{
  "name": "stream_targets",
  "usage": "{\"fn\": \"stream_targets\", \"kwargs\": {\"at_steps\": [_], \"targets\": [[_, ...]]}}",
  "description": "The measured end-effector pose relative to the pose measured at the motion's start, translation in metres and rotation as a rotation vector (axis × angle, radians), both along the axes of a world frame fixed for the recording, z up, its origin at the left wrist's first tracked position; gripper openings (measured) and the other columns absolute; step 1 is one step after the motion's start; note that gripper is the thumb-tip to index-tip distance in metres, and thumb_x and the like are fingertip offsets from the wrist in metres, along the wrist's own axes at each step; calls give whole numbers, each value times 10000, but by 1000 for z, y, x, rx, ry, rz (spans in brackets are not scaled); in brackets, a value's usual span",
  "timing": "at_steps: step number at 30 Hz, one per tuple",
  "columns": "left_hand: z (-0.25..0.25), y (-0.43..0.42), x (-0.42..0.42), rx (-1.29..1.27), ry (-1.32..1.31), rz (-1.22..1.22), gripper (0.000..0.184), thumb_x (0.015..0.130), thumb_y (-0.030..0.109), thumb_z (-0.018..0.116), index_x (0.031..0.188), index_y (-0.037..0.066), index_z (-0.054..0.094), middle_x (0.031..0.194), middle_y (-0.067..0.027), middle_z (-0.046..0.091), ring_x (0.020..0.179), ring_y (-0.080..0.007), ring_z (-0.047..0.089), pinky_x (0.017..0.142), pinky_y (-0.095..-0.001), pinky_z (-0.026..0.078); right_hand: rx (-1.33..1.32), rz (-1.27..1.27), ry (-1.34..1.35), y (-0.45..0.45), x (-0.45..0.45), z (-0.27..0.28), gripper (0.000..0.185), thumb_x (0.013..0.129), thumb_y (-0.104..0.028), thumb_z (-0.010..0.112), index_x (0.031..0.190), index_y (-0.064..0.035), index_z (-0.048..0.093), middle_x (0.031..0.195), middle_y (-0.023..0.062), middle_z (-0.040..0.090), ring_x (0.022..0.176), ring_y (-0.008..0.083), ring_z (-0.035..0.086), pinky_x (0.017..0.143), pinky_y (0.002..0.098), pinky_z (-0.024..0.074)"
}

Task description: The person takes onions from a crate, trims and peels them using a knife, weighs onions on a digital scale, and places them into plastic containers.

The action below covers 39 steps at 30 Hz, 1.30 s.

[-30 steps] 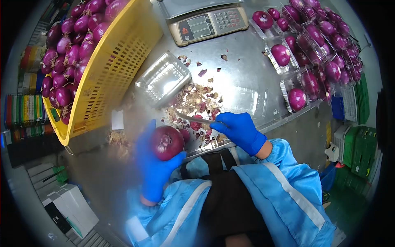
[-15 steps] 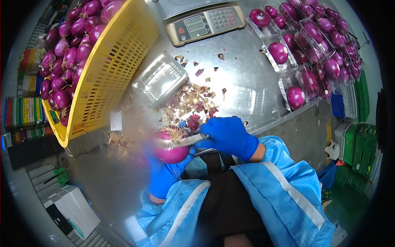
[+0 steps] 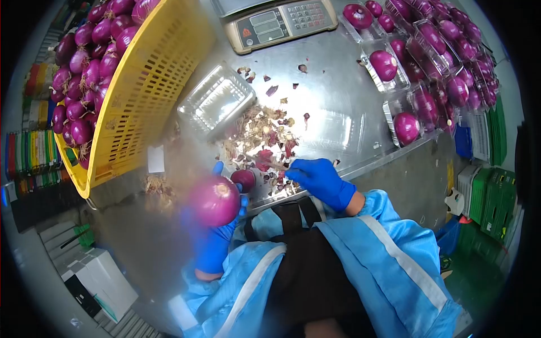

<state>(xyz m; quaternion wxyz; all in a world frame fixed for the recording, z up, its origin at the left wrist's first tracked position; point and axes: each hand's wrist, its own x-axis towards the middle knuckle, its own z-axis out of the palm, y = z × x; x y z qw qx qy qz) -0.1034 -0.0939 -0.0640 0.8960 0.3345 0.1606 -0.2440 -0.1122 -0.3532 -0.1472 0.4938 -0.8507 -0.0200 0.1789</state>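
Note:
A large red onion [image 3: 214, 204] rests in my left hand [image 3: 217, 242], its pale, trimmed end facing up. The blue-gloved fingers wrap round it from below and the side. My right hand [image 3: 322, 181], also in a blue glove, grips a knife [image 3: 273, 164] whose blade points left over the scraps and stands apart from the onion. Just right of the held onion lies a smaller red onion [image 3: 244, 179] by the table edge. Trimmed roots and skins [image 3: 262, 132] are strewn beyond both hands. A haze blurs the left side of the held onion.
A yellow crate [image 3: 138, 96] full of red onions [image 3: 90, 73] leans at left. An upturned clear plastic tray [image 3: 217, 100] lies near it, and another clear tray [image 3: 338, 134] farther right. A digital scale [image 3: 280, 23] stands at the back. Packed onions [image 3: 431, 104] are piled at right.
The knife has come away from the onion and moved right with my right hand. The onion's root tuft is gone, showing a pale cut end. My left hand has shifted slightly left with it.

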Motion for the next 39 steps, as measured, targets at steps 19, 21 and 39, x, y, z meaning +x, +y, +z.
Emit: {"fn": "stream_targets", "kwargs": {"at_steps": [19, 21, 39], "targets": [[-121, -177, 110, 1747, -1437, -534, 291, 847, 181, 618, 1129, 163, 687, 1450, -215, 374, 1391, -424, 264, 1094, -536, 280, -56, -655, -69, -112, 5, -5, 778, 698, -382, 829, 1317, -32, 514, 1173, 191, 641, 1082, 277, 636, 925, 366, 498], [-180, -198, 119, 2095, -1479, -612, 329, 897, 230, 557, 1193, 122, 651, 1512, -203, 303, 1434, -430, 158, 1095, -570, 248, -78, -638, -117, -117, 7, -27, 785, 692, -380, 833, 1321, -33, 514, 1201, 187, 630, 1098, 275, 627, 941, 360, 487], [-86, -98, 86, 1202, -1135, -45, 225, 783, 159, 705, 1007, 187, 713, 1388, -185, 477, 1332, -420, 367, 1080, -487, 318, -152, -551, -309, -119, 1, -43, 657, 733, -57, 748, 1342, -55, 504, 1372, 134, 530, 1261, 271, 516, 1049, 347, 399]]}}
